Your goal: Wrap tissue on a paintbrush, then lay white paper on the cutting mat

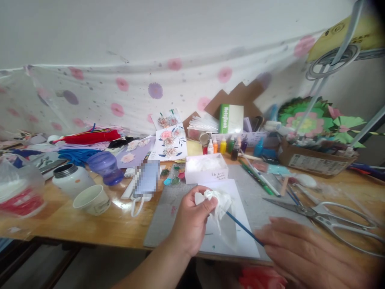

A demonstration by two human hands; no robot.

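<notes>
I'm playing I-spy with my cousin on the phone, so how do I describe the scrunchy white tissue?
On the wooden table, find the grey mat with a white sheet on it. Over that sheet, the left hand holds the crumpled tissue, where a thin blue stick ends. Unlike the flat sheet and the white box behind, it's wrinkled and hand-held.

"notebook" on an upright green-and-white notebook [231,119], illegible handwriting on a low white box [207,176]

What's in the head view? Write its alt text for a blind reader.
The left hand pinches crumpled white tissue at one end of what seems a blue paintbrush, which reaches the blurred right hand. White paper lies beneath; metal scissors lie at right, colorful squeeze bottles behind.
</notes>
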